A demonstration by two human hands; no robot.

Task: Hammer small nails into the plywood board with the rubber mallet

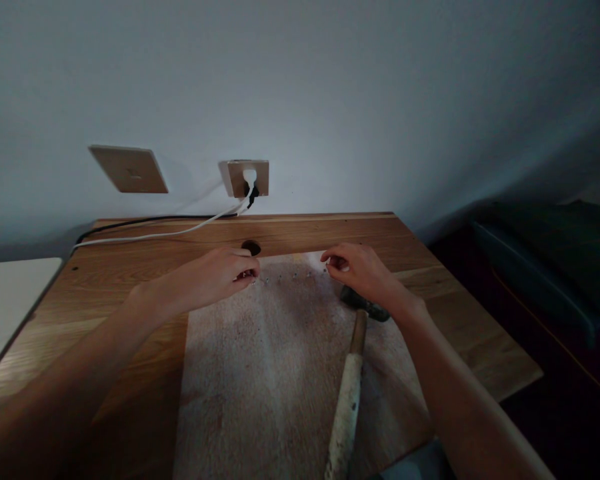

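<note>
A pale wooden board [260, 373] lies on the wooden desk, with several small nails [295, 275] in a row near its far edge. At the left end of that row is my left hand [225, 272], its fingers curled closed. Small shiny bits show under its fingertips, too small to make out. Over the right end of the row, my right hand [363, 267] has thumb and forefinger brought together in a pinch; anything between them is too small to name. A hammer [347, 400] rests on the board, its dark head beside and below my right hand and its worn handle toward me.
The desk [130, 320] meets a pale wall. A wall socket [249, 179] has plugs in it, with white and black cables [170, 235] running left along the desk's back. A round hole [251, 247] lies behind the board. A white surface [10, 300] adjoins at left.
</note>
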